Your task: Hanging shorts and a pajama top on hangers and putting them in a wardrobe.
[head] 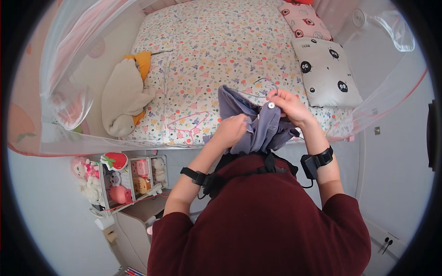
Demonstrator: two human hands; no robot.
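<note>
A purple buttoned garment, bunched up in loose folds, hangs before me at the near edge of the bed. My right hand pinches its upper part beside a large white button. The same hand grips a thin grey clothes hanger, whose hook curves above the thumb. With bent fingers, my left hand grasps the garment's front lower down, near a second button. Folds and fingers hide much of the hanger. A pink hanger lies on the floral bed sheet, left of my left hand.
A plush goose lies on the bed's left side. Two pillows, one white with black figures and one pink, rest at the right. Sheer netting borders the bed. A toy rack stands at lower left.
</note>
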